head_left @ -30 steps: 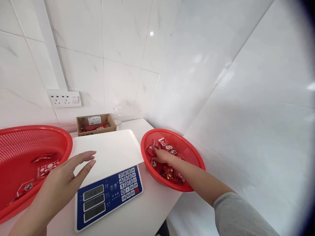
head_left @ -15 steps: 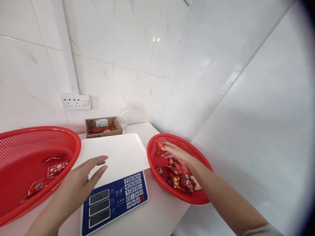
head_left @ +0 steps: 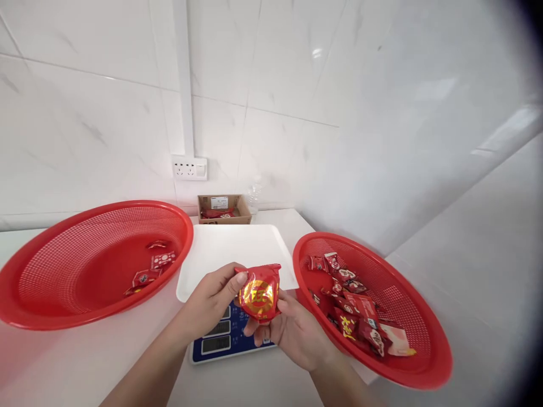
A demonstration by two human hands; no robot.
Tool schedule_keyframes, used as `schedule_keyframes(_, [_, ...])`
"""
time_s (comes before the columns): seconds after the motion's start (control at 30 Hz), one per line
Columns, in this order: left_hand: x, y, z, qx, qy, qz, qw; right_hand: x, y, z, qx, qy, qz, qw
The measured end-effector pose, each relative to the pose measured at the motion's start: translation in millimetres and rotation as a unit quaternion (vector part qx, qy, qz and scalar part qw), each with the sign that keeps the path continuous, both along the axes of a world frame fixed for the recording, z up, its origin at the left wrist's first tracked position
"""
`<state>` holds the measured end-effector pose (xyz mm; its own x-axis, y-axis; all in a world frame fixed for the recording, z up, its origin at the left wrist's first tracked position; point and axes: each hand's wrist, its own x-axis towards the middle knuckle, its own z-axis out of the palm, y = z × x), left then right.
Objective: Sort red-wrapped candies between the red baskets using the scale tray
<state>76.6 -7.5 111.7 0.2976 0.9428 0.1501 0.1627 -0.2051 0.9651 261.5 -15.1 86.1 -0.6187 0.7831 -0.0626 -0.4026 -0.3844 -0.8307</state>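
Both hands, left hand and right hand, pinch one shiny red foil packet above the blue-faced white scale. Firm edge grips would keep it from slipping.

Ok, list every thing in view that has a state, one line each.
red packet: held above the scale by both hands, sealed.
left hand: grip shut on the packet's left edge.
right hand: grip shut on the packet from below.
scale: switched on, platform bare.
left basket: upright, a few packets inside.
right basket: upright, many packets inside.
cardboard box: open, by the wall.
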Motion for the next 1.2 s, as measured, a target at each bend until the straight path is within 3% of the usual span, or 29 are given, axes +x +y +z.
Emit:
schedule_keyframes(0.13, [-3, 2, 0.4, 0.013, -0.014, 0.075, 0.997, -9, 2, -3.6, 0.056, -0.055, -0.038, 0.996])
schedule_keyframes(0.23, [-4, 1, 1.7, 0.02, -0.017, 0.087, 0.996, -7, 2, 0.3, 0.156, -0.171, -0.073, 0.97])
schedule_keyframes(0.33, [-4, 1, 3.0, 0.021, -0.015, 0.083, 0.996, -5, 0, 2.8, 0.208, -0.244, -0.091, 0.943])
schedule_keyframes(0.67, [-10, -2, 5.3, 0.029, -0.016, 0.099, 0.994, 5, -6, 4.9, 0.254, -0.291, -0.091, 0.918])
schedule_keyframes(0.9, [-9, -1, 0.7, 0.042, -0.097, 0.132, 0.986, 8, -9, 6.9, 0.259, -0.311, -0.088, 0.91])
schedule_keyframes(1.07, [-15, 2, -0.2, 0.015, -0.171, 0.085, 0.982, 10, -7, 9.2, 0.254, -0.288, -0.1, 0.918])
schedule_keyframes(1.2, [-21, -1, 2.5, -0.04, -0.173, -0.01, 0.984, 12, -6, 8.3, 0.263, -0.251, -0.154, 0.919])
